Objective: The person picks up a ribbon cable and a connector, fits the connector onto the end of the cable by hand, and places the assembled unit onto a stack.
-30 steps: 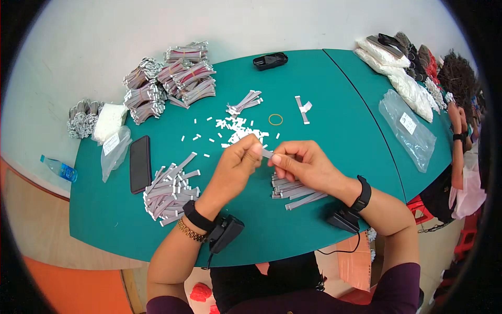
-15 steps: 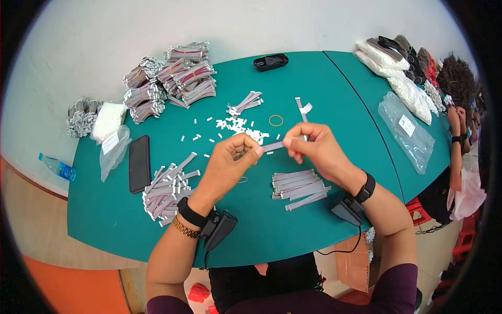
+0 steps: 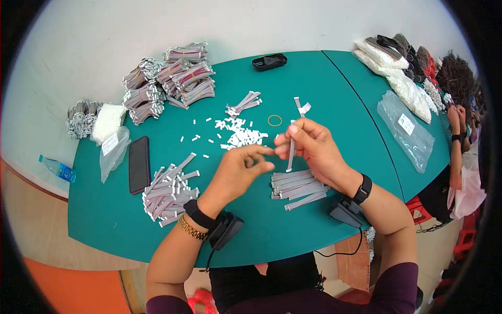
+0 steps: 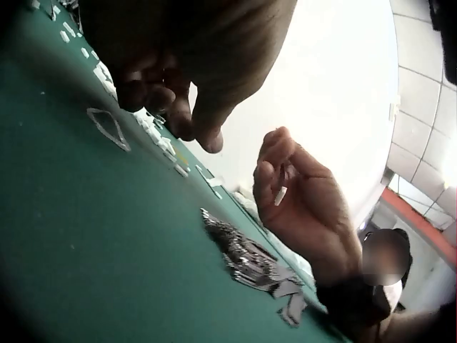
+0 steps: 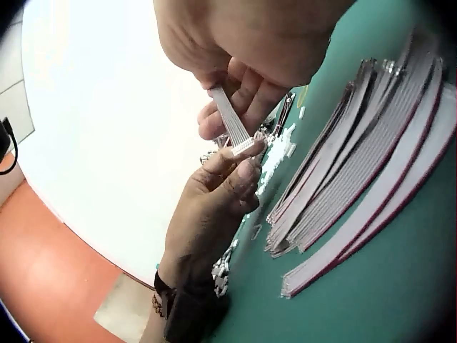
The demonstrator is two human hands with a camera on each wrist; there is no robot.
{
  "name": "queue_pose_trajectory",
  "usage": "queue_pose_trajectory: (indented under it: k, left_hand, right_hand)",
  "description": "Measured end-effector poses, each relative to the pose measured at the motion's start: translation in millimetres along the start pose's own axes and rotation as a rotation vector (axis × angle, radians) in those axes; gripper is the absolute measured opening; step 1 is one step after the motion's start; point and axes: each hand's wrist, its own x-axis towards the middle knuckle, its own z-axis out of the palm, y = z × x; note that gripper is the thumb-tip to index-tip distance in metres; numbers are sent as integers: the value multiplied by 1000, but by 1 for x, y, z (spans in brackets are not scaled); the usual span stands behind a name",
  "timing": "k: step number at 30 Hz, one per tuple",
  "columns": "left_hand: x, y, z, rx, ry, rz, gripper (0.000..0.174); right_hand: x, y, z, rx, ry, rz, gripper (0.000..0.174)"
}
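Between thumb and fingers of the right hand (image 3: 323, 157), just beside the left hand (image 3: 234, 170) with its loosely parted fingers, the cable (image 3: 291, 153) is pinched near one end, likely light, bendy and best taken by its firmer plug (image 3: 288, 170).

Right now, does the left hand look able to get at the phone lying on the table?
Probably yes: the left hand looks empty, and the phone lies uncovered on that side of the table. The loose cable pile lies partly between them, but seems low enough to reach over.
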Motion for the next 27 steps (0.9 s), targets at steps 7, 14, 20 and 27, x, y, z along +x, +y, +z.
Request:
queue_pose_trajectory:
  k: [7,14,20,27]
  left_hand:
    - [13,-14,8,532,213,288,17]
    - [16,-6,12,565,214,235,7]
    - [8,2,-3,-138,70,12,7]
    - [-2,16,-10,-574,-2,15,14]
  right_hand:
    - [0,6,-6,-60,-70,97,22]
    - [-4,2,1,-100,-111,136,21]
    - [-6,0,0,-128,-205,94,19]
    - [-9,-3,4,-206,-232,98,19]
